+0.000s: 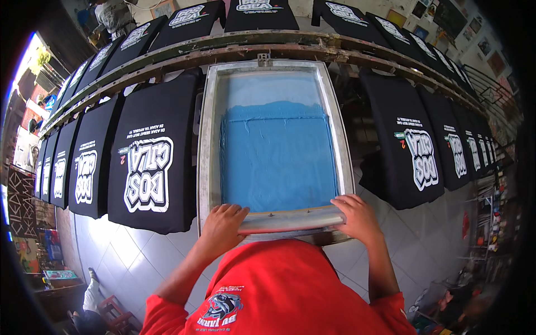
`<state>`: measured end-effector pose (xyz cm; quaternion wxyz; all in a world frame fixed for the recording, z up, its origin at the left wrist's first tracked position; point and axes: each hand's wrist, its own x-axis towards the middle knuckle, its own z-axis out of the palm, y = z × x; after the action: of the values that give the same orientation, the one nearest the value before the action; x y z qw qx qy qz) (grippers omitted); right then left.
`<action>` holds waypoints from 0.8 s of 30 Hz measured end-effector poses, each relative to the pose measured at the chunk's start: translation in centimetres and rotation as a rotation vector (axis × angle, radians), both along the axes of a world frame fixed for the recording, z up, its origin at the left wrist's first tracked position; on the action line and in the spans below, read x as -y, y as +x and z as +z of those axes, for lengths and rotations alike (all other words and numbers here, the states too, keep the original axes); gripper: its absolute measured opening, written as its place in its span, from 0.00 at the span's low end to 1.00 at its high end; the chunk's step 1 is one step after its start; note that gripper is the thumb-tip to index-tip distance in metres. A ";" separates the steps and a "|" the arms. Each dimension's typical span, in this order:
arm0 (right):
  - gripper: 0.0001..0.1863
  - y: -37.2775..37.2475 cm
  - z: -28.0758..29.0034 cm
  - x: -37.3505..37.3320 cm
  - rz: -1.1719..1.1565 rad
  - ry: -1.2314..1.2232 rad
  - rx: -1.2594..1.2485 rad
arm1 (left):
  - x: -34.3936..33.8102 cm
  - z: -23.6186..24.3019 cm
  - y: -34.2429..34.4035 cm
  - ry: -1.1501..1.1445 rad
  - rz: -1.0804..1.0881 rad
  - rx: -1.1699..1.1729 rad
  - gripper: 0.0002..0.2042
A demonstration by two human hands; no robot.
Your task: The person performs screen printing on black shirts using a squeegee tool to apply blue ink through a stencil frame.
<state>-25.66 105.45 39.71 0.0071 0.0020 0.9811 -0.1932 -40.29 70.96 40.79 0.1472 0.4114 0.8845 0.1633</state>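
In front of me lies a screen printing frame (207,139) with pale metal sides and a mesh (279,162) coated in blue ink. A squeegee (290,221) with a long metal handle spans the near end of the mesh. My left hand (224,226) is closed around its left end, and my right hand (355,218) grips its right end. The squeegee's edge rests on the mesh close to the frame's near side. A thicker ridge of blue ink crosses the mesh toward the far end. What lies beneath the screen is hidden.
Black printed T-shirts hang on boards along a long rail (245,51), with one shirt (151,151) left of the frame and another (402,139) right of it. More shirts line the rail's far side. A tiled floor (128,251) shows below; a person's leg (91,293) is at lower left.
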 end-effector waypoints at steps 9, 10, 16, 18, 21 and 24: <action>0.11 -9.4 3.1 -3.4 0.000 0.129 -0.099 | -2.5 2.6 -8.7 0.151 0.096 -0.192 0.11; 0.11 -11.6 3.1 -4.4 -0.006 0.133 -0.175 | -3.8 3.0 -10.7 0.134 0.124 -0.218 0.13; 0.09 -22.7 1.2 -7.5 -0.023 0.091 -0.315 | -7.4 1.5 -20.6 0.183 0.160 -0.336 0.14; 0.09 -24.1 1.3 -8.0 -0.020 0.086 -0.273 | -8.0 1.8 -22.2 0.086 0.155 -0.274 0.15; 0.11 -25.6 -0.1 -9.2 -0.002 0.103 -0.276 | -8.6 0.6 -24.1 0.042 0.131 -0.266 0.17; 0.12 -26.9 -0.4 -9.2 -0.006 0.066 -0.270 | -8.4 -0.5 -25.3 0.116 0.125 -0.299 0.19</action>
<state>-52.58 114.67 39.34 -0.1255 -0.0210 0.9790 -0.1593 -65.60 79.33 40.29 -0.0203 0.3830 0.9096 0.1599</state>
